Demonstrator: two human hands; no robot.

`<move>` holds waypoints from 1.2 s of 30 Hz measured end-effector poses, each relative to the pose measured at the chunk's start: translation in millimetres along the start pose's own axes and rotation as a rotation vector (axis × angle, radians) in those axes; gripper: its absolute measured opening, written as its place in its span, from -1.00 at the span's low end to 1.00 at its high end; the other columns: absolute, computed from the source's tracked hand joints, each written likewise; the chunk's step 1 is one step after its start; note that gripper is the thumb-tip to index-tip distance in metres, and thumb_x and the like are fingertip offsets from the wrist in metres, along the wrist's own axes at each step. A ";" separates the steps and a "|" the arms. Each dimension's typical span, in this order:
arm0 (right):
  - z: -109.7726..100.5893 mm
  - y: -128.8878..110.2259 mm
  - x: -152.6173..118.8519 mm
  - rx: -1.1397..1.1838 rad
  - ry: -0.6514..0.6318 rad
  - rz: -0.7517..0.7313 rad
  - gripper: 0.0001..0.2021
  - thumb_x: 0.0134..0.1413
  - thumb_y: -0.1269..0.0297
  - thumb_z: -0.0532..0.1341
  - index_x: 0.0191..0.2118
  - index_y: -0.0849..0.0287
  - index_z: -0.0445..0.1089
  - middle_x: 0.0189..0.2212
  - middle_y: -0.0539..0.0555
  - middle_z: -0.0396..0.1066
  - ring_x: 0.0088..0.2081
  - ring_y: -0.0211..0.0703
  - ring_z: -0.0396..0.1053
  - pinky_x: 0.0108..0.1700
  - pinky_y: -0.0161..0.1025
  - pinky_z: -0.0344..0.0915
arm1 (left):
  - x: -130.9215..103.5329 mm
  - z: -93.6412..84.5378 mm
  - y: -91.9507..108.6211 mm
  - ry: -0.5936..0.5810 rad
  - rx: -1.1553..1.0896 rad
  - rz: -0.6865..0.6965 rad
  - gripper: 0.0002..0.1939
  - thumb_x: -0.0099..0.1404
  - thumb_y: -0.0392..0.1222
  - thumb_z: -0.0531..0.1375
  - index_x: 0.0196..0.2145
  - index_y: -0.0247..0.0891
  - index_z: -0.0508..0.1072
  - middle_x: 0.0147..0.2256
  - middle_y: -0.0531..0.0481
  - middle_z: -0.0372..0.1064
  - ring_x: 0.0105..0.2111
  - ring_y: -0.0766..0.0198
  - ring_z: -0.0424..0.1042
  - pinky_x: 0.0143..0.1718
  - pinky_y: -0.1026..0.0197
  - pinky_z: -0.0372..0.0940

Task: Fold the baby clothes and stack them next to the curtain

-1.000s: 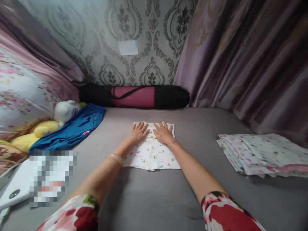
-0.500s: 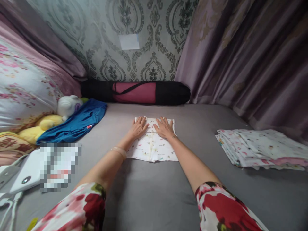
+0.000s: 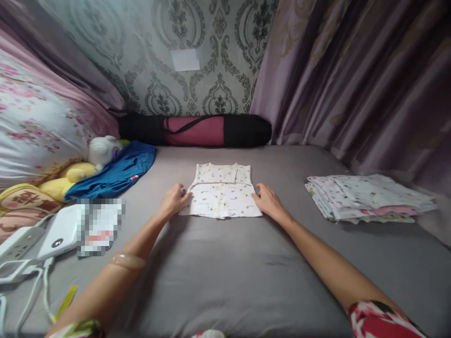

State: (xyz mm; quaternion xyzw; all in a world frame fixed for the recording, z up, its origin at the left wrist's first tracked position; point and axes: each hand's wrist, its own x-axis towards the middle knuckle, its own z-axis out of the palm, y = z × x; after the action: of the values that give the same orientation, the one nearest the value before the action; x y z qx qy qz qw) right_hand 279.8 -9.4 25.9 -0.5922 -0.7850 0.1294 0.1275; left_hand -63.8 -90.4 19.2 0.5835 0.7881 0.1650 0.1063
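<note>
A small white printed baby top (image 3: pixel 221 199) lies flat on the grey bedsheet, with its sleeves folded across the upper part. At its left side is my left hand (image 3: pixel 175 199), fingers slightly bent, the thumb touching the garment's edge. My right hand (image 3: pixel 269 202) is on the opposite side, its thumb at the right edge. Thumb and forefinger are apart on both hands, and neither visibly grips the cloth. A bangle (image 3: pixel 127 261) circles my left forearm.
A stack of folded printed clothes (image 3: pixel 369 197) lies to the right. On the left are a blue cloth (image 3: pixel 112 171), plush toys (image 3: pixel 104 151), a white power bank (image 3: pixel 61 230), and a power strip (image 3: pixel 21 244) with cables. A black-and-maroon long bag (image 3: pixel 195 131) rests along the wall.
Both hands have moved off the top's upper part, outward and nearer to me, to its two sides. The folded sleeves are now uncovered. The view has shifted slightly.
</note>
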 end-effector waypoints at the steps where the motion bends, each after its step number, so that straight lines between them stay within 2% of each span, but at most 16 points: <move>1: -2.0 -0.7 -9.5 -0.014 -0.006 0.003 -0.63 0.19 0.23 0.10 0.09 0.22 0.27 -0.13 0.18 0.45 -0.11 -0.04 0.39 -0.15 -0.24 0.21 | -5.9 0.0 0.7 -0.015 -0.022 -0.022 -0.54 0.26 0.07 0.10 -0.01 -0.31 0.31 -0.32 -0.12 0.46 -0.25 0.09 0.45 -0.25 0.17 0.27; 6: -10.5 -11.3 -43.4 -0.035 -0.058 0.035 -0.64 0.19 0.21 0.08 0.09 0.15 0.27 -0.25 0.15 0.48 -0.26 -0.05 0.42 -0.30 -0.25 0.16 | -22.8 -2.5 10.8 -0.050 -0.079 -0.083 -0.56 0.18 0.03 0.16 -0.06 -0.29 0.34 -0.33 -0.11 0.46 -0.32 0.11 0.43 -0.36 0.20 0.25; 9: -12.4 -10.9 -50.4 0.051 -0.077 0.008 -0.59 0.18 0.20 0.07 0.13 0.14 0.25 -0.35 0.08 0.47 -0.30 -0.07 0.41 -0.29 -0.26 0.18 | -26.9 -7.9 13.0 -0.074 -0.138 -0.100 -0.50 0.14 0.02 0.18 -0.02 -0.30 0.34 -0.38 -0.06 0.43 -0.37 0.16 0.42 -0.41 0.23 0.23; 11: -12.3 -6.7 -52.2 0.139 -0.099 -0.059 -0.60 0.16 0.23 0.08 0.12 0.13 0.28 -0.39 0.03 0.45 -0.34 -0.12 0.39 -0.26 -0.28 0.20 | -29.9 -11.9 11.9 -0.085 -0.231 -0.087 -0.41 0.12 0.01 0.18 0.07 -0.30 0.30 -0.47 0.05 0.36 -0.45 0.23 0.37 -0.44 0.27 0.20; 13: -12.2 -1.3 -54.1 0.196 -0.126 -0.160 -0.63 0.11 0.31 0.09 0.05 0.11 0.35 -0.36 0.02 0.43 -0.36 -0.18 0.36 -0.24 -0.30 0.22 | -34.3 -16.0 9.7 -0.105 -0.363 -0.033 -0.38 0.15 0.04 0.16 0.13 -0.28 0.28 -0.56 0.16 0.23 -0.54 0.30 0.27 -0.50 0.30 0.14; 15: -12.7 3.6 -56.8 0.202 -0.151 -0.266 -0.62 0.03 0.42 0.09 -0.01 0.10 0.40 -0.28 0.04 0.42 -0.35 -0.22 0.35 -0.23 -0.32 0.23 | -39.9 -20.3 7.5 -0.148 -0.481 0.041 -0.44 0.18 0.08 0.12 0.07 -0.25 0.36 -0.59 0.18 0.15 -0.58 0.35 0.19 -0.54 0.32 0.08; 18: -14.3 8.3 -60.9 0.146 -0.155 -0.370 -0.53 -0.03 0.53 0.05 0.02 0.11 0.39 -0.17 0.07 0.39 -0.27 -0.23 0.36 -0.18 -0.34 0.23 | -48.7 -27.1 5.0 -0.235 -0.536 0.115 -0.54 0.19 0.11 0.13 -0.09 -0.25 0.48 -0.53 0.11 0.23 -0.53 0.35 0.19 -0.53 0.33 0.09; 21: -15.2 9.9 -62.0 0.043 -0.100 -0.425 -0.55 0.06 0.52 0.02 0.04 0.09 0.37 -0.15 0.08 0.36 -0.21 -0.20 0.35 -0.13 -0.32 0.23 | -54.1 -29.7 2.9 -0.284 -0.479 0.225 -0.57 0.14 -0.06 0.14 -0.03 -0.20 0.44 -0.33 0.03 0.35 -0.44 0.31 0.26 -0.43 0.30 0.22; 23: -15.5 10.0 -61.0 -0.026 -0.051 -0.455 -0.61 0.12 0.49 0.01 0.01 0.08 0.39 -0.18 0.09 0.35 -0.21 -0.18 0.34 -0.11 -0.29 0.24 | -54.4 -26.7 1.0 -0.223 -0.400 0.331 -0.54 0.10 -0.20 0.10 0.00 -0.17 0.41 -0.23 -0.01 0.33 -0.36 0.27 0.30 -0.31 0.24 0.28; 25: -15.9 10.1 -58.9 -0.072 0.010 -0.482 -0.66 0.17 0.46 0.01 -0.05 0.07 0.43 -0.20 0.10 0.34 -0.20 -0.15 0.33 -0.09 -0.25 0.24 | -52.0 -20.7 -1.7 -0.107 -0.297 0.414 -0.57 0.10 -0.28 0.06 -0.06 -0.17 0.43 -0.20 -0.05 0.29 -0.25 0.21 0.30 -0.17 0.17 0.29; 27: -16.3 10.4 -55.1 -0.070 0.073 -0.506 -0.70 0.18 0.44 0.03 -0.11 0.07 0.46 -0.15 0.13 0.34 -0.13 -0.10 0.32 -0.04 -0.19 0.24 | -47.7 -14.4 -4.9 -0.008 -0.204 0.475 -0.67 0.16 -0.28 0.04 -0.14 -0.17 0.47 -0.21 -0.08 0.27 -0.17 0.16 0.28 -0.08 0.11 0.27; 29: -15.6 10.8 -49.4 -0.007 0.106 -0.532 -0.73 0.17 0.43 0.06 -0.15 0.07 0.47 -0.05 0.15 0.34 -0.04 -0.06 0.30 0.03 -0.12 0.23 | -42.8 -10.7 -7.9 0.041 -0.159 0.529 -0.73 0.23 -0.24 0.03 -0.20 -0.16 0.50 -0.18 -0.10 0.26 -0.12 0.13 0.26 -0.02 0.06 0.25; 31: -13.4 10.9 -42.0 0.109 0.099 -0.533 -0.76 0.18 0.38 0.08 -0.17 0.07 0.47 0.03 0.14 0.35 0.04 -0.04 0.29 0.09 -0.07 0.21 | -38.0 -10.2 -9.7 0.049 -0.182 0.560 -0.74 0.28 -0.20 0.03 -0.20 -0.16 0.50 -0.07 -0.13 0.27 -0.04 0.10 0.26 0.05 0.04 0.22; 33: -10.2 9.9 -34.1 0.251 0.092 -0.496 -0.78 0.21 0.30 0.07 -0.18 0.06 0.46 0.02 0.12 0.38 0.05 -0.06 0.31 0.12 -0.07 0.21 | -33.2 -11.1 -9.1 0.022 -0.266 0.551 -0.73 0.31 -0.14 0.04 -0.16 -0.17 0.49 0.03 -0.14 0.27 0.04 0.09 0.25 0.12 0.03 0.18; 36: -6.1 5.5 -23.5 0.414 0.133 -0.425 -0.77 0.23 0.20 0.06 -0.16 0.07 0.45 -0.08 0.09 0.46 -0.01 -0.10 0.39 0.09 -0.15 0.25 | -25.4 -11.3 -3.2 0.000 -0.450 0.469 -0.69 0.33 0.00 0.05 -0.16 -0.20 0.47 0.01 -0.15 0.35 0.04 0.10 0.32 0.12 0.07 0.19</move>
State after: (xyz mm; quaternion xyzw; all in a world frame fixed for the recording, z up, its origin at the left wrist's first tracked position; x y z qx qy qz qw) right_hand 293.1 -30.3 28.5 -0.3832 -0.8382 0.2181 0.3209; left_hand -63.2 -117.0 27.8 0.7109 0.5761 0.3550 0.1915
